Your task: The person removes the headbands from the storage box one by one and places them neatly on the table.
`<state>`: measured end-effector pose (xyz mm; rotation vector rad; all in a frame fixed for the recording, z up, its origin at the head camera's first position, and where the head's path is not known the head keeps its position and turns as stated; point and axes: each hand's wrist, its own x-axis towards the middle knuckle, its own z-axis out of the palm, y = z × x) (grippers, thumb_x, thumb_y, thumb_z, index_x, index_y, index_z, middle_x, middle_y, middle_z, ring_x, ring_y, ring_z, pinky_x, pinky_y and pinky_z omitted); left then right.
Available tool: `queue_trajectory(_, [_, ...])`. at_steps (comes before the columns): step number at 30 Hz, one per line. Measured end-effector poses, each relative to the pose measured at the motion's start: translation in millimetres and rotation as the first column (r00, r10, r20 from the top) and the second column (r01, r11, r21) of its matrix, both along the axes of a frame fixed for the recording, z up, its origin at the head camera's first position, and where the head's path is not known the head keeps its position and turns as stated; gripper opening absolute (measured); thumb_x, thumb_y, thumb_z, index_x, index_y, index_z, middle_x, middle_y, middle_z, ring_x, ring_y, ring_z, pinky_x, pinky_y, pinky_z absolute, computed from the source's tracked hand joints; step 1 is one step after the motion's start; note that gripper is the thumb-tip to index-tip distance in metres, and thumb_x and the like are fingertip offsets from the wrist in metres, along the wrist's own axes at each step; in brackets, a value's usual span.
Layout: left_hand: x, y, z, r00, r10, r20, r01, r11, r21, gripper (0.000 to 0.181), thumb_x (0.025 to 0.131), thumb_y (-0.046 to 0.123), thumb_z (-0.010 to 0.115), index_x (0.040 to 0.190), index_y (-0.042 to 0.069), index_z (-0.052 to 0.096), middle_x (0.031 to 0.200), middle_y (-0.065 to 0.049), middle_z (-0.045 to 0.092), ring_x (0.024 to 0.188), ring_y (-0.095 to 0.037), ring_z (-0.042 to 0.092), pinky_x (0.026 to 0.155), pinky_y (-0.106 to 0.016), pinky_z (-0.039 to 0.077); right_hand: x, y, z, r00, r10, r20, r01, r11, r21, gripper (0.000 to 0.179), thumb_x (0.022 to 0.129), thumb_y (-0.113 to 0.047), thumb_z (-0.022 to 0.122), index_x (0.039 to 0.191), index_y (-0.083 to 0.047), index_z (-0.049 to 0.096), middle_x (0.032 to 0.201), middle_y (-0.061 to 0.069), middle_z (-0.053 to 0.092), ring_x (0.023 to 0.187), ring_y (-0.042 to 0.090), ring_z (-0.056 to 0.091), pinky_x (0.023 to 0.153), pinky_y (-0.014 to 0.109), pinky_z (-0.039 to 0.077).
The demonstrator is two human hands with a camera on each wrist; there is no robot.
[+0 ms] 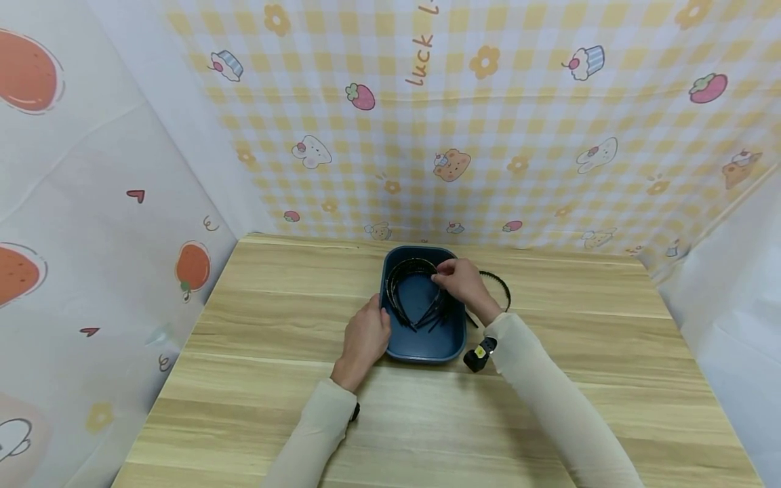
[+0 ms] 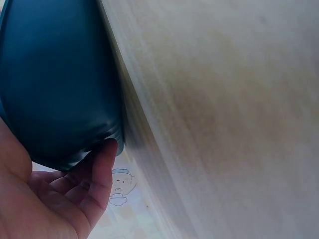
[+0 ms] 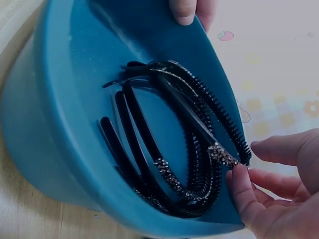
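A dark blue plastic basin [image 1: 421, 352] stands on the wooden table with several black headbands [image 1: 399, 308] inside. My left hand [image 1: 368, 329] grips its left side; the right wrist view shows the thumb [image 3: 184, 12] over the rim, and the left wrist view has fingers [image 2: 103, 169] against the outer wall. Over the basin's far right part, my right hand [image 1: 462, 280] pinches the toothed curve of a headband [image 3: 227, 155] dotted with sparkling stones. Other headbands lie in a tangle below it, some with stones and some with comb teeth.
Another toothed black headband [image 1: 503, 285] lies on the table [image 1: 579, 325] just right of the basin, partly hidden by my right hand and wrist. A yellow checked cloth [image 1: 525, 135] hangs behind the table's back edge. Printed white sheeting [image 1: 122, 271] stands at the left.
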<state>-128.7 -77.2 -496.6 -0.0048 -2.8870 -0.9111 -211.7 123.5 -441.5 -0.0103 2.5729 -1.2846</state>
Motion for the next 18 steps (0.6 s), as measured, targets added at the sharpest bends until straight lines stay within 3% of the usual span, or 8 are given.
queue_trajectory(10, [-0.5,0.1,-0.5,1.0,0.002,-0.007,-0.002,1.0,0.005,0.041,0.1,0.014,0.053,0.136,-0.004,0.055,0.122,-0.02,0.067,0.095,-0.038,0.069,0.073,-0.05,0.056,3.5,1.2,0.5,0.999,0.026,-0.031,-0.026,0.999,-0.02,0.02,0.093,-0.013,0.068,0.103,0.004,0.069,0.092,0.015,0.073,0.074,0.021,0.071,0.072,0.034,0.057])
queue_trajectory(18, [-0.3,0.0,-0.9,1.0,0.006,-0.005,-0.006,1.0,0.014,0.04,0.1,0.014,0.053,0.136,-0.003,0.055,0.123,-0.019,0.067,0.095,-0.037,0.07,0.073,-0.05,0.056,0.0,-0.1,-8.0,0.999,0.02,-0.048,-0.018,0.999,0.047,0.023,0.093,-0.018,0.069,0.105,0.002,0.07,0.094,0.016,0.074,0.073,0.021,0.072,0.073,0.035,0.057])
